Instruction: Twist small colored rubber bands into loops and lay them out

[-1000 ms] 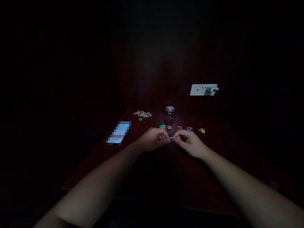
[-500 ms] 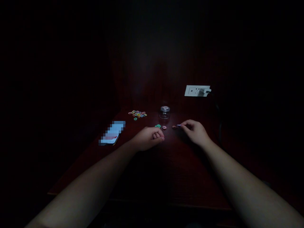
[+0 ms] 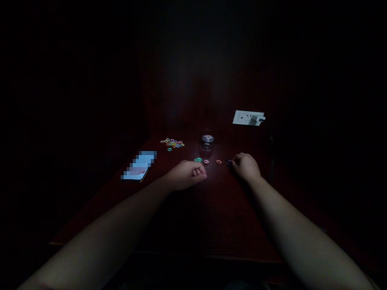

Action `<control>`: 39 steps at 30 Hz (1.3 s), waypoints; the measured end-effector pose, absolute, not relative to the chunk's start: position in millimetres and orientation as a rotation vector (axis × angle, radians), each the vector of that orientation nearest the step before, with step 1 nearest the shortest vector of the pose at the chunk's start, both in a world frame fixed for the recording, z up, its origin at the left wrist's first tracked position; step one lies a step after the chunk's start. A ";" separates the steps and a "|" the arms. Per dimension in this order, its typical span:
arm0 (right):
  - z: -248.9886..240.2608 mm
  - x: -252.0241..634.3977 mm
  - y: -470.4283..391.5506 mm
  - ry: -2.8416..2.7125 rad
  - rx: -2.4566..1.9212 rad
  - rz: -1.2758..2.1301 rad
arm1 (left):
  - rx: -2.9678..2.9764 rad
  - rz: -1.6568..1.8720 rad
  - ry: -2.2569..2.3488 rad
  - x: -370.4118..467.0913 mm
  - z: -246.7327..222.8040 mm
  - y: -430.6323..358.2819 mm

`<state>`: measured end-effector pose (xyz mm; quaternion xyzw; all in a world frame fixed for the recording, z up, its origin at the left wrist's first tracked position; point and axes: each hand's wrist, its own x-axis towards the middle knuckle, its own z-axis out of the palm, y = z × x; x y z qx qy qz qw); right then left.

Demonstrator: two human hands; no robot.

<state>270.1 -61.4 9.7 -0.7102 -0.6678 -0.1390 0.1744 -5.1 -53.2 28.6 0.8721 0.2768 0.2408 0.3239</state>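
Observation:
My left hand (image 3: pixel 189 175) rests on the dark red table with its fingers curled closed; whatever is inside them, if anything, is hidden. Just beyond it lie green hair ties (image 3: pixel 198 160) and a small pink pile of hair ties (image 3: pixel 206 162). To the right of these, an orange hair tie (image 3: pixel 219 162) lies apart. My right hand (image 3: pixel 246 166) is low at the tabletop, its thumb and fingertips pinched on the edge of a purple hair tie (image 3: pixel 229 162). Its fingers partly cover that tie.
A clear lidded jar (image 3: pixel 207 143) stands behind the row. Several mixed-colour hair ties (image 3: pixel 173 143) lie loose at the back left. A phone (image 3: pixel 140 166) with a lit screen is at the left. On the back wall, a socket (image 3: pixel 248 118) holds a plug with a hanging cable.
My right hand has lowered the purple hair tie to the table, right of the orange one. My left hand stays closed in about the same place. The view has shifted slightly.

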 end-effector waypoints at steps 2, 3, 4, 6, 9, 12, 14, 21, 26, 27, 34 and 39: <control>9.3 266.3 -61.7 -1.941 -2.029 -0.378 | 2.285 0.634 0.726 -5.2 28.6 -53.1; 9.0 265.1 -62.2 -1.957 -2.041 -0.372 | 2.283 0.635 0.724 -5.3 28.7 -53.1; 8.8 264.2 -62.7 -1.968 -2.053 -0.367 | 2.283 0.635 0.722 -5.3 28.8 -53.2; 8.4 263.4 -63.5 -1.982 -2.079 -0.357 | 2.289 0.633 0.723 -5.3 29.2 -53.5; 8.3 262.8 -64.1 -1.996 -2.113 -0.338 | 2.297 0.621 0.740 -5.0 30.2 -54.6; 9.0 262.3 -64.8 -2.003 -2.122 -0.333 | 2.297 0.621 0.749 -4.8 31.2 -55.6; 9.4 262.2 -65.3 -1.998 -2.120 -0.336 | 2.302 0.630 0.740 -4.8 31.5 -56.0; 3.0 258.9 -62.1 -2.190 -2.026 -0.183 | 2.312 0.649 0.720 -5.3 32.0 -55.6; -3.3 255.1 -62.0 -2.298 -2.030 -0.070 | 2.300 0.656 0.730 -5.6 31.9 -55.2; -3.6 254.7 -62.4 -2.303 -2.033 -0.062 | 2.309 0.663 0.726 -5.9 31.8 -54.9; 0.1 253.2 -67.4 -2.288 -2.025 -0.049 | 2.376 0.847 0.862 -21.5 36.9 -39.3; 4.4 254.6 -70.8 -2.193 -1.911 -0.191 | 2.441 0.802 1.660 -50.6 35.6 -7.6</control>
